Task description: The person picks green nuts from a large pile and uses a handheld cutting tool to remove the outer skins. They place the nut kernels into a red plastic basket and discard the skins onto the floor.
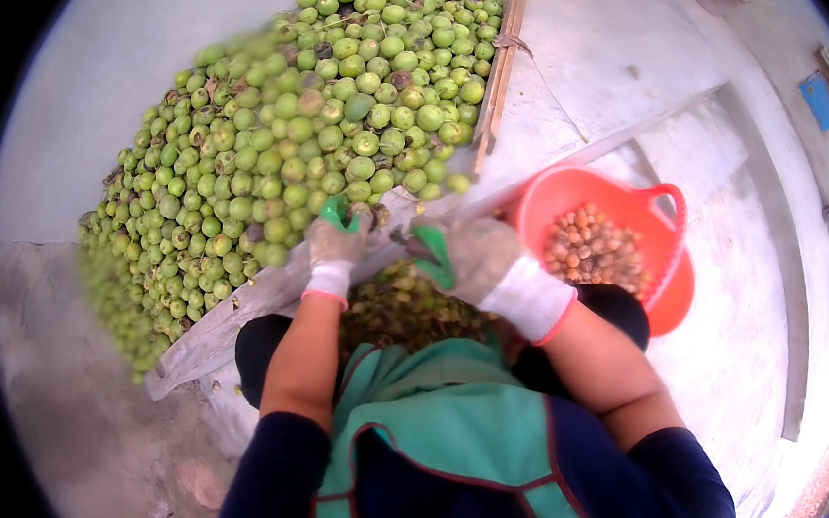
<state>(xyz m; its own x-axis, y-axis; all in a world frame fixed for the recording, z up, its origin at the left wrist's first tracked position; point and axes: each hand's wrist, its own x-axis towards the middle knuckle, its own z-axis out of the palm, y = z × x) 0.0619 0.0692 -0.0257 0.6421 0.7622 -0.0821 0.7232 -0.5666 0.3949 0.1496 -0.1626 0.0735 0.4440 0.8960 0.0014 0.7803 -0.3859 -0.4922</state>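
My left hand, in a pale work glove with green on the thumb, is closed at the near edge of a big heap of green round fruits. What lies in its fingers is small, brownish and blurred. My right hand, gloved alike, is closed around a dark, narrow piece that points toward the left hand; its kind cannot be made out. A small gap parts the two hands. Below them, between my knees, lies a pile of green and brown husk pieces.
To my right stands a red bucket with a looped handle, partly filled with brown nuts. A wooden board borders the heap's right side, and a pale plank runs along its near edge. A low grey ledge curves at the right.
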